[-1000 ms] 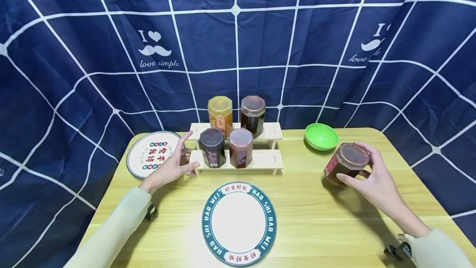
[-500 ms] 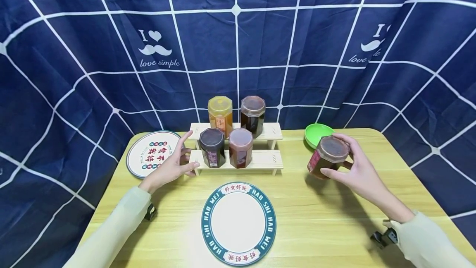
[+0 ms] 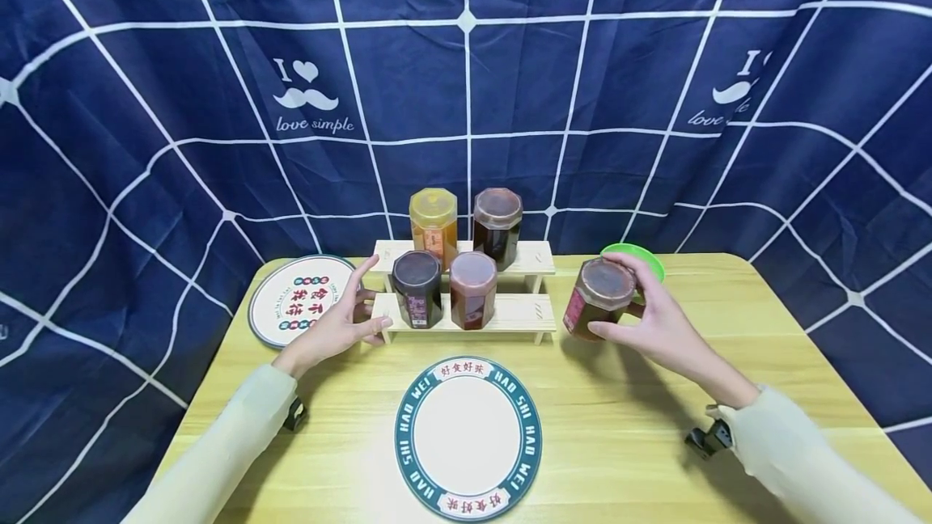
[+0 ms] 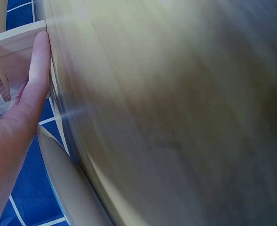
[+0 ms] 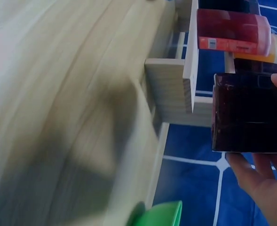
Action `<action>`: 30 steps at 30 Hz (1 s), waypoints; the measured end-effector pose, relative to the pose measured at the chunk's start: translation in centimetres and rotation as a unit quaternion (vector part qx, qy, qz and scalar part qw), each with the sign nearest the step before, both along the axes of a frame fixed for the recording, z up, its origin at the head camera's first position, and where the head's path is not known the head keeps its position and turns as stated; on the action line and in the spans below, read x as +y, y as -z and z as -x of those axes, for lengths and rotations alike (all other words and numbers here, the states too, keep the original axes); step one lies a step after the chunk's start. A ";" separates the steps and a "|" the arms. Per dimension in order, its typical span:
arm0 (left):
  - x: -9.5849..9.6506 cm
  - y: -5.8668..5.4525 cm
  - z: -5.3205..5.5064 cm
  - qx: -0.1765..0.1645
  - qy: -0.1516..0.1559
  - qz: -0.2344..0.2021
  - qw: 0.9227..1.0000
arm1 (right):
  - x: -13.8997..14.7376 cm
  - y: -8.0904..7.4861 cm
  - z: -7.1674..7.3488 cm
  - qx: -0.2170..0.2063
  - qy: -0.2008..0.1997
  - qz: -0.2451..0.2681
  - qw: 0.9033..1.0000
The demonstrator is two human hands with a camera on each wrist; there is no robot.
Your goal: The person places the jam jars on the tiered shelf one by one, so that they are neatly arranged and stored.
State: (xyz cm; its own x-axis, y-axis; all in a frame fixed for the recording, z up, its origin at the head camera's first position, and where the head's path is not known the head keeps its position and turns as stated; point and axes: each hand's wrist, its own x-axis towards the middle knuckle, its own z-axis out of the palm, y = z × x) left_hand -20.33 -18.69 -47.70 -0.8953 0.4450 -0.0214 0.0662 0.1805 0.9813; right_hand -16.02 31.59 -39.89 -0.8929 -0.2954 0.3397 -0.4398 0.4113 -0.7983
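My right hand (image 3: 653, 326) grips a dark red jam jar (image 3: 597, 297), thumb and fingers round its sides. The jar is tilted and raised off the table, just right of a two-tier wooden rack (image 3: 518, 310). In the right wrist view the held jar (image 5: 249, 113) shows dark contents, beside the rack's end. My left hand (image 3: 333, 333) touches the rack's left end with fingers spread; the left wrist view shows one straight finger along the rack's side panel (image 4: 20, 52). On the lower tier stand a purple-black jar (image 3: 417, 289) and a reddish jar (image 3: 473, 289).
An orange-yellow jar (image 3: 434, 225) and a dark brown jar (image 3: 498, 225) stand on the upper tier. A green bowl (image 3: 644, 255) is partly hidden behind my right hand. A green-rimmed plate (image 3: 468, 435) lies in front, another plate (image 3: 277, 297) at left. A blue curtain (image 3: 408, 103) hangs behind.
My right hand has carried the dark red jar leftward across the table, from the right side to near the rack's right end. The left hand has stayed at the rack.
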 end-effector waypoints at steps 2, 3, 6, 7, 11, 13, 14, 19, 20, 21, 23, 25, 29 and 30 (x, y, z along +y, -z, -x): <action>0.0 0.0 0.0 0.000 0.000 -0.001 1.000 | -0.5 0.1 0.4 -0.001 -0.003 0.002 1.000; 0.0 0.0 0.0 0.000 0.000 -0.001 1.000 | -0.8 0.2 0.6 -0.003 -0.006 0.006 1.000; 0.0 -0.1 -0.1 0.001 0.000 -0.005 1.000 | -1.6 0.5 1.2 -0.007 -0.016 0.012 1.000; 0.1 -0.1 -0.1 0.000 0.001 -0.007 1.000 | -1.9 0.6 1.4 -0.008 -0.019 0.012 1.000; 0.1 -0.1 -0.1 0.000 0.001 -0.008 1.000 | -3.0 0.8 2.1 -0.019 -0.032 0.011 0.999; 0.1 -0.1 -0.1 0.001 -0.001 -0.003 1.000 | -3.5 0.9 2.4 -0.026 -0.037 0.013 0.999; 0.1 -0.2 0.0 0.002 -0.002 -0.002 1.000 | -3.8 0.9 2.6 -0.027 -0.040 0.014 0.999; 0.2 -0.1 0.1 0.003 0.000 0.001 1.000 | -4.9 1.3 3.2 -0.032 -0.039 0.016 0.999; 0.2 -0.1 0.1 0.003 0.000 0.001 1.000 | -5.1 1.4 3.3 -0.032 -0.040 0.016 0.999; 0.2 -0.1 0.1 0.003 0.000 0.001 1.000 | -5.3 1.4 3.3 -0.035 -0.040 0.016 0.998; 0.1 -0.1 0.1 0.005 -0.002 0.004 1.000 | -5.6 1.6 3.5 -0.038 -0.043 0.016 0.998; 0.1 0.0 0.0 0.006 -0.004 0.004 1.000 | -5.9 1.8 3.6 -0.040 -0.043 0.014 0.998; 0.1 0.0 -0.1 0.006 -0.004 0.004 1.000 | -6.3 2.1 3.8 -0.044 -0.037 0.014 0.998; 0.0 -0.1 -0.1 0.005 -0.004 0.005 1.000 | -6.4 2.2 3.9 -0.047 -0.036 0.015 0.998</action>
